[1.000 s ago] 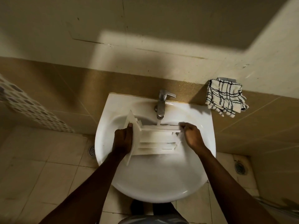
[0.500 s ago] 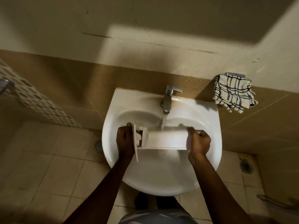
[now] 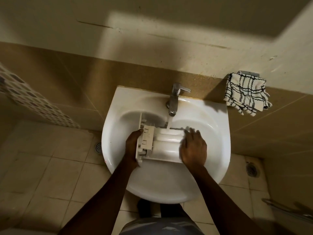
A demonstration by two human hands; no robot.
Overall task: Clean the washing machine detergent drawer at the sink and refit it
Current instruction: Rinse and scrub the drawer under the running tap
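Head view, looking down.

Detergent drawer [image 3: 162,145] is over the bowl of the sink [image 3: 169,189], lying crosswise, apparently underside up, with its far edge under the stream [image 3: 169,122] from the chrome tap [image 3: 174,99].

- Left hand [image 3: 133,145]: at the front-panel end, fingers curled round the panel's edge in a firm grip.
- Right hand [image 3: 193,148]: laid over the rear end, fingers spread and fairly straight across the plastic. It is motion-blurred here, so I cannot tell whether the thumb hooks underneath.

Handling, as judged: a light, rigid moulded plastic shell, wet and likely slick with detergent film. The flat front panel and the squared rear wall are the safest holds. The thin clips and ribs behind the panel look the most likely parts to snap, so avoid levering on them.

Materials and shapes: the drawer is white and boxy, with rounded chamber bottoms running lengthwise and a beige clip block near the panel. The sink is glossy white ceramic with a rounded front. The lower wall is tan tile and the upper wall is scuffed cream paint. A checked cloth [image 3: 245,95] hangs to the right of the sink — cream with dark lines, soft and crumpled. The floor is pale tile with a round drain [image 3: 98,147] at left.
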